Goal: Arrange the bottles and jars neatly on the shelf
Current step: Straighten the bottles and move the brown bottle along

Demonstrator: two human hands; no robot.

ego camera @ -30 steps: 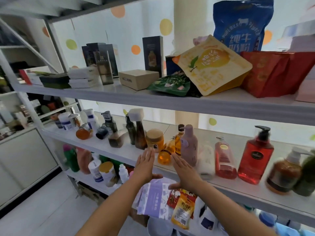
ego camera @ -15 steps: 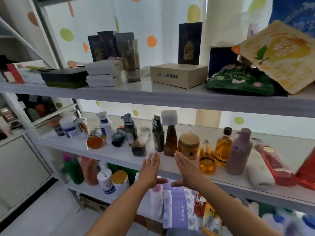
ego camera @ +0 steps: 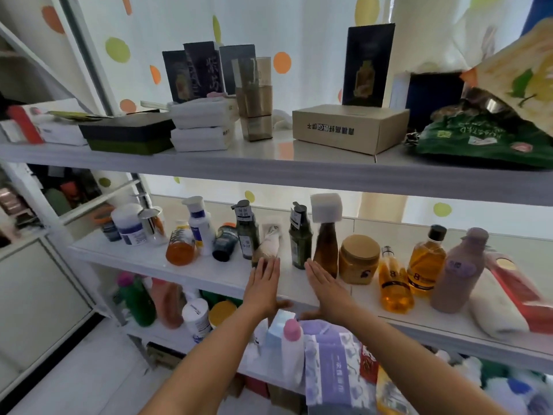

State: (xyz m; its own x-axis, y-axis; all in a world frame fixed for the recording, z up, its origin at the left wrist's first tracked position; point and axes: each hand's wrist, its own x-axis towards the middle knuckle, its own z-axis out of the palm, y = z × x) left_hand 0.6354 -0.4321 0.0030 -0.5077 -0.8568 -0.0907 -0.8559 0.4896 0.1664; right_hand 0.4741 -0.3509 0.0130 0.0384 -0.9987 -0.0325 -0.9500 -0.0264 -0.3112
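Observation:
The middle white shelf (ego camera: 209, 274) carries a loose row of bottles and jars. My left hand (ego camera: 264, 287) lies flat and open at the shelf's front, its fingertips just before a tilted pale bottle (ego camera: 269, 244). My right hand (ego camera: 324, 287) is also flat and open, fingertips close to the brown bottle with a white square cap (ego camera: 326, 250). Between the hands stands a dark green pump bottle (ego camera: 300, 238). A tan-lidded jar (ego camera: 358, 259), two amber bottles (ego camera: 394, 286) and a mauve bottle (ego camera: 457, 274) stand to the right. An orange bottle (ego camera: 180, 245) lies tilted at the left.
The upper shelf (ego camera: 299, 172) holds dark boxes, white folded packs, a cardboard box (ego camera: 350, 127) and snack bags. A white tube and a red pouch (ego camera: 520, 292) lie at the far right of the middle shelf. The lower shelf holds more bottles and purple packets (ego camera: 335, 363).
The view has shifted left and closer along the middle shelf. Both open hands have moved left with it, from before the amber bottles to before the green and brown bottles.

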